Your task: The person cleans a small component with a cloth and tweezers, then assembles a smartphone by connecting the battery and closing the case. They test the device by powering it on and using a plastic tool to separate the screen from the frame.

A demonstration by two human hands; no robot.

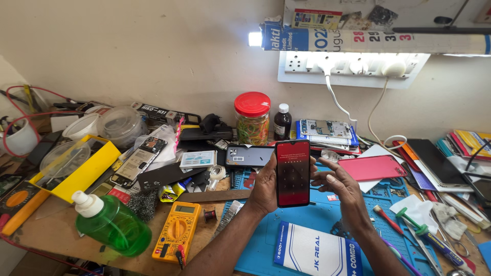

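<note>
Down at the near edge, a white-and-blue booklet [318,251] lay on the blue work mat [261,245], with a yellow multimeter [178,231] and a green squeeze bottle [111,225] off to the left on the wooden bench. Just above the mat, the left hand [264,190] was wrapped around a smartphone [292,173], gripping it upright by its left edge, its dark reddish screen lit and facing the camera. The right hand [337,186] sat right beside the phone's other edge, fingers loosely spread and curled toward it; whether they actually touched the glass, I couldn't tell. To the right lay screwdrivers [404,225] and a pink phone case [372,167]. Farther back stood a red-lidded jar [252,118] stuffed with coloured bands, and a small dark bottle [282,122] next to it. On the wall beyond, a white power strip [353,67] hung under a glowing tube light [254,39].
</note>
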